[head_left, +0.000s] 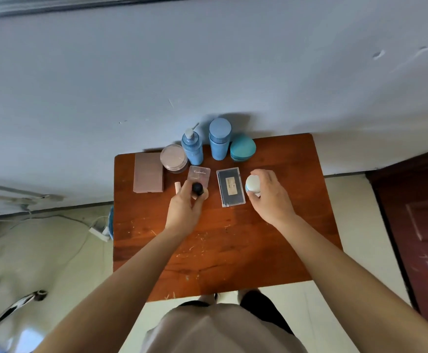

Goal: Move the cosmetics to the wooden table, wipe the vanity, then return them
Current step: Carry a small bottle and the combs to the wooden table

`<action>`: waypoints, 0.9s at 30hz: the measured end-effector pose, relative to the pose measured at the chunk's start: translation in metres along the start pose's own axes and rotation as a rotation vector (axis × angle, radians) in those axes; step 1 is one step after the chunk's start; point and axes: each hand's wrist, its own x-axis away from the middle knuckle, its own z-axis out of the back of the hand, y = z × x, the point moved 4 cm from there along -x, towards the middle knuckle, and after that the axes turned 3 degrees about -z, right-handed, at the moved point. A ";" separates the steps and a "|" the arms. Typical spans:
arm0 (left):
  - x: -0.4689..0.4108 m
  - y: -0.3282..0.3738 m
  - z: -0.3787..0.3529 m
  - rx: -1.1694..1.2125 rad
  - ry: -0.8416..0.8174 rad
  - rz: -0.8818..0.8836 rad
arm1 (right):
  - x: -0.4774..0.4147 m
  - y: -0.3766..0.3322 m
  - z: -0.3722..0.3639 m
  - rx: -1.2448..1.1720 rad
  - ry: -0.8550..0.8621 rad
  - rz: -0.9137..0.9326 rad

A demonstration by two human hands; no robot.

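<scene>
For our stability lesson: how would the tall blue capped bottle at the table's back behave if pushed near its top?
The tall blue capped bottle stands upright and narrow, so it would probably tip rather than slide. Being round, it would likely roll once down. It looks rigid, not squashy.

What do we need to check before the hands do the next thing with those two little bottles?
1. Left hand grips the black-capped bottle: ok.
2. Right hand grips the white-topped bottle: ok.
3. Bare space on the wooden table near the person: ok.
4. Blue pump bottle and blue capped bottle stand upright: ok.
5. Beige tube safely away from the left hand: not ok, it sits right beside it.
6. Held bottles resting on the table or lifted: cannot tell.
</scene>
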 end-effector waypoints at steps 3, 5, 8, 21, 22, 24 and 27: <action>-0.003 0.002 -0.003 -0.009 0.019 -0.001 | -0.009 0.007 -0.007 -0.024 -0.018 0.030; -0.004 0.002 -0.005 -0.017 0.022 0.010 | -0.011 0.011 -0.010 -0.040 -0.021 0.028; -0.003 0.003 -0.004 -0.052 -0.002 0.019 | -0.010 0.012 -0.010 -0.029 -0.046 0.031; 0.011 0.115 0.098 -0.453 0.278 -0.401 | -0.005 -0.050 0.115 -0.005 0.297 0.103; 0.015 0.122 0.105 -0.441 0.293 -0.436 | 0.001 -0.053 0.124 0.002 0.329 0.089; 0.021 0.130 0.109 -0.388 0.291 -0.509 | 0.023 -0.053 0.138 0.033 0.407 0.052; 0.025 0.136 0.088 -0.306 0.194 -0.562 | 0.073 -0.035 0.141 0.082 0.457 -0.074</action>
